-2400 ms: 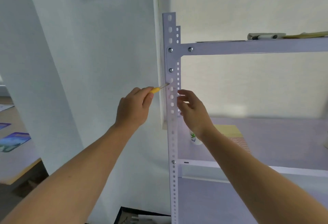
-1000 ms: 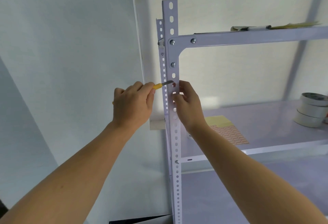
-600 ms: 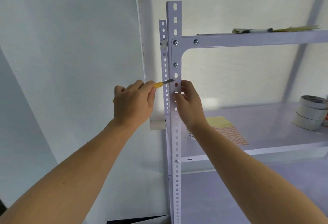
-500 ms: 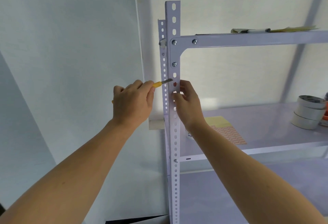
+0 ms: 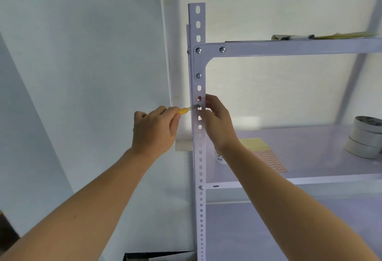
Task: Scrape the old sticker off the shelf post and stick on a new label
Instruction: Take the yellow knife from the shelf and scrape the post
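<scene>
A white perforated shelf post (image 5: 198,64) stands upright in the middle. A small reddish sticker patch (image 5: 199,98) shows on its front face. My left hand (image 5: 155,131) grips a scraper with a yellow handle (image 5: 189,109); its metal blade touches the post just below the sticker. My right hand (image 5: 217,122) wraps the post's right edge, fingers level with the sticker. A sheet of reddish labels (image 5: 268,157) on yellow backing lies on the middle shelf, partly hidden by my right forearm.
Stacked rolls of tape (image 5: 364,137) sit at the shelf's right. A pen and papers (image 5: 297,37) lie on the top shelf. A small white bottle (image 5: 219,158) stands behind my right wrist. White wall to the left; a dark box (image 5: 157,256) below.
The scraper blade has dropped from level with the sticker to just below it. My right hand stays on the post. The camera view shifted slightly.
</scene>
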